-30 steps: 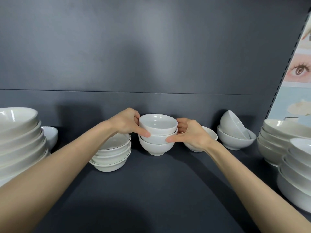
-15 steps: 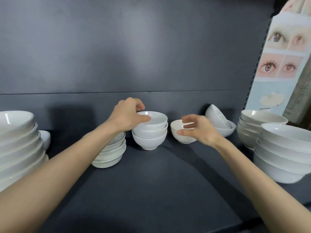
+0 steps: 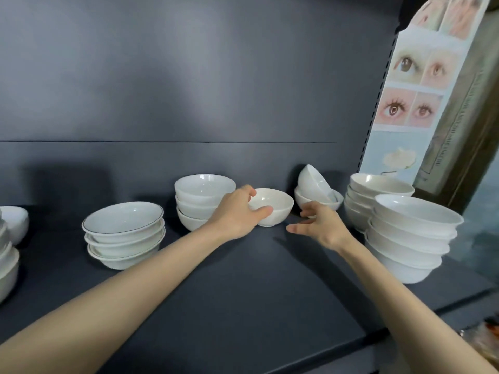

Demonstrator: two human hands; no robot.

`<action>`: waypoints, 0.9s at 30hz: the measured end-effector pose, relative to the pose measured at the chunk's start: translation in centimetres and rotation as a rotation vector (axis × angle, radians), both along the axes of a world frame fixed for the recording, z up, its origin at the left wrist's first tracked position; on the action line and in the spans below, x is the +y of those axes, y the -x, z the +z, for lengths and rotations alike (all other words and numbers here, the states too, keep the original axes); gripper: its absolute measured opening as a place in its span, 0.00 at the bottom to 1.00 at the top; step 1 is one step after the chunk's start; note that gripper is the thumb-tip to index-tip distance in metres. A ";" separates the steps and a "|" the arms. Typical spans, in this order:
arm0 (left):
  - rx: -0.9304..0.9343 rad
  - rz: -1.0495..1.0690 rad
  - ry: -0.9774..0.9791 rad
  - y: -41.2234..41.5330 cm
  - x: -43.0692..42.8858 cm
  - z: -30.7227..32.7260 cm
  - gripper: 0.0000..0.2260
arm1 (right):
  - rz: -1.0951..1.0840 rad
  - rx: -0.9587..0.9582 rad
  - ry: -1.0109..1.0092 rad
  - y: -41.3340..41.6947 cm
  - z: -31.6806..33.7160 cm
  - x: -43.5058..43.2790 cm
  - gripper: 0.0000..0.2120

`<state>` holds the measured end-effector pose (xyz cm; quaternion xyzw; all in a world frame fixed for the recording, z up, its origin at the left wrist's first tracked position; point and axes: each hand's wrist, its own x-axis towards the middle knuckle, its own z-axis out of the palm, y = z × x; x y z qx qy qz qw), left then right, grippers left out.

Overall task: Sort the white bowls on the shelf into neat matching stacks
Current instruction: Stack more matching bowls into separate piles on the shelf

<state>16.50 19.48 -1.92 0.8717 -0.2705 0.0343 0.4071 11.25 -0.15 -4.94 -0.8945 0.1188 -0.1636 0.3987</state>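
- White ceramic throughout: every bowl on the dark grey shelf point(image 3: 243, 292) is white and sits against a dark back panel point(image 3: 189, 90).
- Single bowl point(image 3: 278, 203): small and upright, its foot seemingly on the shelf, near the back and just right of the three-bowl stack point(image 3: 201, 201).
- Left hand point(image 3: 237, 211): holds the single bowl by its left side, thumb across the near outer wall and fingers curled over the rim. The forearm reaches in from lower left.
- Right hand point(image 3: 321, 225): holds nothing, fingers spread and loosely bent, thumb pointing left. It hovers low over the shelf, just right of the single bowl and apart from it.
- Cannot tell whether the right fingertips touch the nested pair behind them.
- Nested pair: a tilted bowl point(image 3: 313, 182) lies on its side in an upright bowl point(image 3: 303, 198), to the right of the single bowl.
- Three-bowl stack: small deep bowls, neatly nested, partly hidden by the left hand.
- Dark-rimmed stack point(image 3: 124, 233): three wider, shallower bowls with a thin dark line at the rim, left of the three-bowl stack and nearer the front.
- Rear right stack point(image 3: 378, 190): several wide bowls near the back.
- Front right stack point(image 3: 413, 238): several larger bowls, just in front of the rear right stack and overlapping it in view.
- Left edge: more bowls point(image 3: 13, 222), cut off by the frame.
- Poster point(image 3: 410, 98) with pictures of eyes stands beyond the shelf's right end.
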 end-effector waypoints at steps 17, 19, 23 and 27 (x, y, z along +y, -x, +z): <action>0.333 0.083 0.245 -3.5 -4.1 -3.7 0.18 | 0.172 0.079 -0.215 -3.7 -1.2 -1.0 0.29; 0.314 0.109 0.267 -3.9 -4.2 -4.0 0.16 | 0.163 0.050 -0.232 -3.7 -1.2 -0.9 0.26; 0.259 0.125 0.296 -3.9 -4.3 -3.9 0.13 | 0.143 -0.021 -0.258 -3.5 -0.8 -0.8 0.27; 0.186 0.091 0.346 -3.3 -4.2 -2.7 0.16 | 0.143 -0.123 -0.270 -2.6 0.4 -0.7 0.27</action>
